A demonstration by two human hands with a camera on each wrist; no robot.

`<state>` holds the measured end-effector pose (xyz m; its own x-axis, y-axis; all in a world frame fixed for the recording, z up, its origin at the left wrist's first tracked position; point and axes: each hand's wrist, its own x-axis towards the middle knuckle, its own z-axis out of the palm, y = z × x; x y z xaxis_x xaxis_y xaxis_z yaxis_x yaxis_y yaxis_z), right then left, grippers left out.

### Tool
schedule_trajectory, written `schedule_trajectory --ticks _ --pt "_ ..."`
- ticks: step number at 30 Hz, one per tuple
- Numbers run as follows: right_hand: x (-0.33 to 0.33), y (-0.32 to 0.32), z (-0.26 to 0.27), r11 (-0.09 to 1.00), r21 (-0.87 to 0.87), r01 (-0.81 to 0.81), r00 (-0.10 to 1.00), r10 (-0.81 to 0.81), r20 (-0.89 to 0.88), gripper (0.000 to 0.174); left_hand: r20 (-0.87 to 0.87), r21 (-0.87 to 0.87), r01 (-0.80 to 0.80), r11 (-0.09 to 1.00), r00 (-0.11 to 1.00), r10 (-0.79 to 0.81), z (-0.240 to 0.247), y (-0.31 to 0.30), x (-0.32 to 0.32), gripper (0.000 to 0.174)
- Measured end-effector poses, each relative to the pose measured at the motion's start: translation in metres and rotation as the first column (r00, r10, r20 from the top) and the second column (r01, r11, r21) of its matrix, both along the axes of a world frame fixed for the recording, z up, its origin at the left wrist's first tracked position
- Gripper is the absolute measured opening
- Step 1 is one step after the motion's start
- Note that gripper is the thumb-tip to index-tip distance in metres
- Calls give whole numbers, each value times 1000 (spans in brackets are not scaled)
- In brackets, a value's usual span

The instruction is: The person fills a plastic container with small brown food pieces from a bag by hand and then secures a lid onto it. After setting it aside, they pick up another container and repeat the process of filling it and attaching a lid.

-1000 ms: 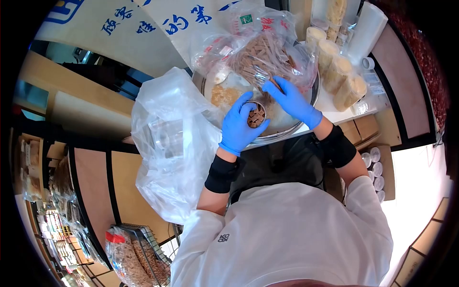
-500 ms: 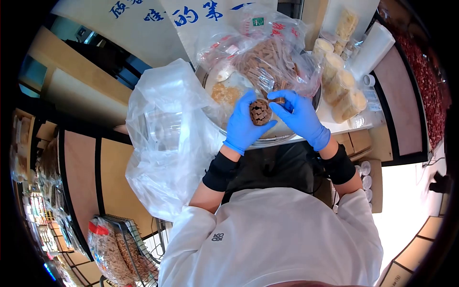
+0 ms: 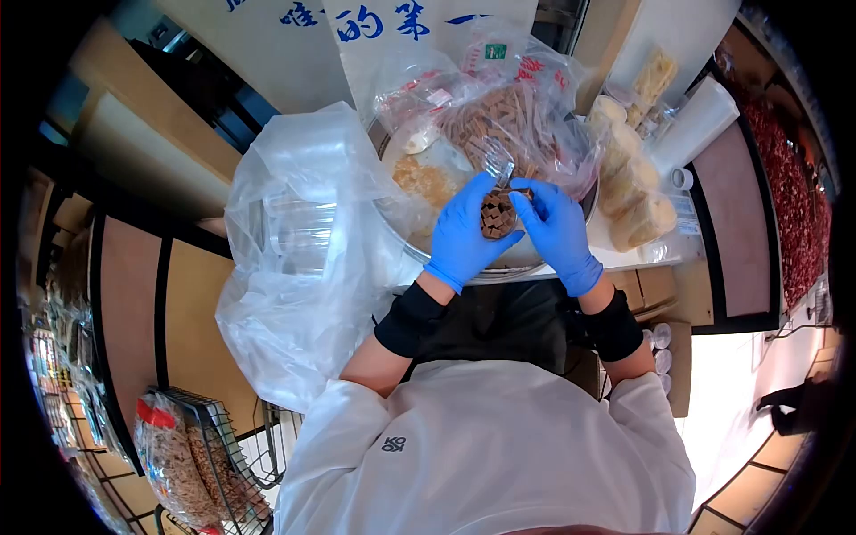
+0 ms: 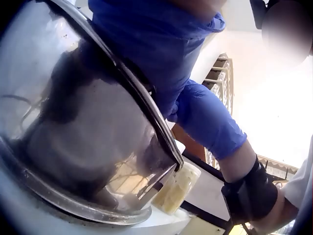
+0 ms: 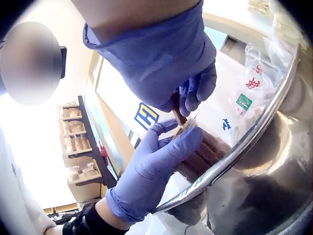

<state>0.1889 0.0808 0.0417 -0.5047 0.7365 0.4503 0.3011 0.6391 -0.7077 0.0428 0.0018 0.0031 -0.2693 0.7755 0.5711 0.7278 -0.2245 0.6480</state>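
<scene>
Cup of brown sticks sits gripped in left hand, right hand pinching one stick at its rim.

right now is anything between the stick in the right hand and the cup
Nothing visible. The right hand pinches the stick at the mouth of the cup, which the left hand grips; the cup is nearly full of sticks.
</scene>
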Motion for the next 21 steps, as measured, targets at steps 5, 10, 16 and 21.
schedule_trajectory --ticks 5,10,16,21 --pt "-1 1 -5 999 24 29 1000 -29 -4 23 1 72 39 997 999 -39 -2 -3 -1 77" --pt "2 0 5 988 -154 -5 999 11 34 24 -38 137 112 984 993 -108 -11 -4 -7 54" --pt "7 -3 12 986 -155 -53 998 55 7 24 -49 134 135 982 990 -129 -11 -2 -8 53" --pt "11 2 20 990 -141 9 985 16 170 26 -75 126 110 986 992 -101 -10 -2 -8 56"
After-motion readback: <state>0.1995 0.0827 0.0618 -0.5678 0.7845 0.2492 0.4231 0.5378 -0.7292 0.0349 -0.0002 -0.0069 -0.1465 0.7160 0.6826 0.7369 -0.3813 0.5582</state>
